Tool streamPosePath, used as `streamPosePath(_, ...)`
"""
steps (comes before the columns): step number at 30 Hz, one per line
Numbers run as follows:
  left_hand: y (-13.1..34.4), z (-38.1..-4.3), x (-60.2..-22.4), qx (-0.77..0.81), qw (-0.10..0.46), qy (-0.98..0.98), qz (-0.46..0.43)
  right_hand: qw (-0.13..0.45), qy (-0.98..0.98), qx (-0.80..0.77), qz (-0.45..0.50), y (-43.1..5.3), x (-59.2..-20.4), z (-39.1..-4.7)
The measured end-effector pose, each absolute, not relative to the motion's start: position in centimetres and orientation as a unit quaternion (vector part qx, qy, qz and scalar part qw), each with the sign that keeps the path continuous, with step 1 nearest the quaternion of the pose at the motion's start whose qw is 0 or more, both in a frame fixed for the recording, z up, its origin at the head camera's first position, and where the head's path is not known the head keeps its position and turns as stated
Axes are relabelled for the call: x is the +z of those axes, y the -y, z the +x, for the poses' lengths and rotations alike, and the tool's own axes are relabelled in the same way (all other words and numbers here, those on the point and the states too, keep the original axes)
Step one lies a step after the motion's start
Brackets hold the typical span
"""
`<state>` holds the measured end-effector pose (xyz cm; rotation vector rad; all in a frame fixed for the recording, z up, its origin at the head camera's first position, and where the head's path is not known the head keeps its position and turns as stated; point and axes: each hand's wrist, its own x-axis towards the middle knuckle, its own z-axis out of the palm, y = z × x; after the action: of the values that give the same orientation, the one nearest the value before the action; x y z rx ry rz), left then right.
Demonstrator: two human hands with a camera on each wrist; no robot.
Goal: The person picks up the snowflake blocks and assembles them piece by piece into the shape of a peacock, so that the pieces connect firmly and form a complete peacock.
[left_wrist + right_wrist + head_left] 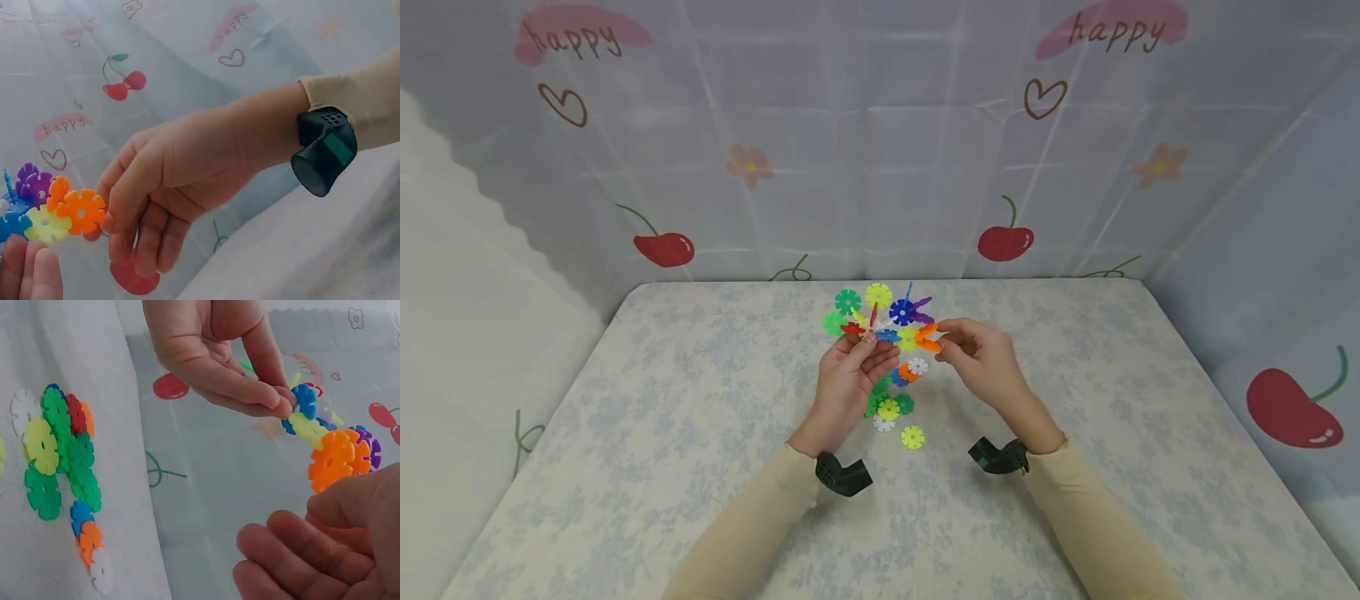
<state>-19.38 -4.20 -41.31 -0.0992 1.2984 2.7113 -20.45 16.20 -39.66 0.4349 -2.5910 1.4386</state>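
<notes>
A many-coloured cluster of joined plastic snowflake discs is held above the table by my left hand (850,379), its thumb and fingers pinching the near part. Blue (901,318) and purple discs branch off on its far right side. A pale yellow disc (57,229) joins the cluster to two orange discs at the right end. My right hand (983,362) pinches the outer orange disc (91,202) between thumb and index finger. In the right wrist view its other fingers are loosely bent, with the orange disc (331,459) just above the thumb. The left palm hides part of the cluster.
Below the hands, loose discs lie on the patterned tablecloth (662,433): green (44,490), yellow (36,453), white, red, blue and orange, some overlapping. One yellow disc (913,443) lies nearest me. A printed curtain (865,167) stands behind the table's far edge.
</notes>
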Motion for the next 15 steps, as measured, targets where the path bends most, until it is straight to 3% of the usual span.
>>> streamPosePath(9, 3.8, -19.2, -41.4, 0.907, 0.088, -0.412, -0.027, -0.109, 0.805, 0.561, 0.16, -15.0, -41.3, -20.9)
streamPosePath(15, 3.2, -18.7, -41.8, 0.898, 0.1, -0.429, -0.008, -0.112, 0.688, 0.71, 0.102, -13.6, -41.8, -20.0)
